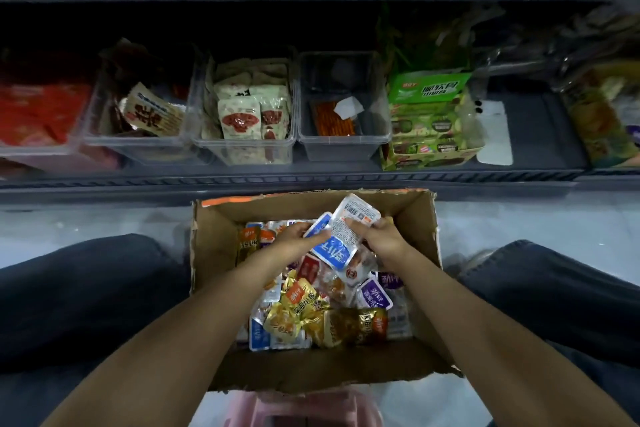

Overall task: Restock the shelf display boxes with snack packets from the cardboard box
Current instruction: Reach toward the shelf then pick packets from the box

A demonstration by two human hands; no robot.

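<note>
Blue-and-white snack packets (334, 253) sit pinched in your fingers (356, 225), left hand (294, 236) and right hand (382, 236) both curled round the bunch, just above the cardboard box (414, 229); beyond your fingers, clear display boxes (242, 149) line the shelf (311, 180).

Packets (330, 255): glossy crinkled plastic film, some gold foil, held in left hand (298, 236) and right hand (379, 236).
Box (214, 253): brown corrugated card, matt, torn rough edges, around the hands.
Bins (334, 149): clear smooth plastic, beyond the hands.
Carton (429, 90): green printed card, slight sheen.
Shelf (311, 180): dark grey, smooth, faint sheen.
Trousers (86, 295): dark denim, matt.
Stool (304, 407): pink smooth plastic.
</note>
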